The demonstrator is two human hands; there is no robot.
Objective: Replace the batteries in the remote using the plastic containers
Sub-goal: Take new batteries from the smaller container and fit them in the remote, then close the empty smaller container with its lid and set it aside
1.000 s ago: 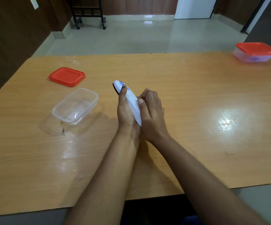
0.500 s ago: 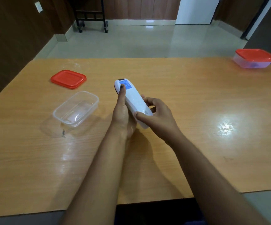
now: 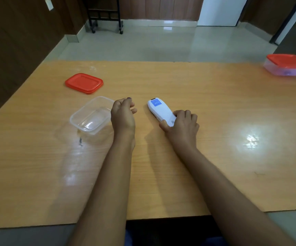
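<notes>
The white remote (image 3: 161, 110) lies on the wooden table (image 3: 214, 107) with its back up, showing a blue label at the far end. My right hand (image 3: 182, 126) grips its near end. My left hand (image 3: 123, 116) is off the remote, to its left, beside the right rim of the open clear plastic container (image 3: 92, 116). Its fingers are curled in, and whether they hold anything is hidden. The container looks empty. Its red lid (image 3: 84, 83) lies flat just behind it.
A second plastic container (image 3: 287, 66), closed with a red lid and holding something dark, stands at the table's far right corner. A bright glare patch (image 3: 250, 139) lies right of my right hand. A black wheeled cart (image 3: 106, 18) stands on the floor beyond.
My left hand let go of the remote and moved left to the clear container. My right hand carried the remote to the right and lowered it onto the table.
</notes>
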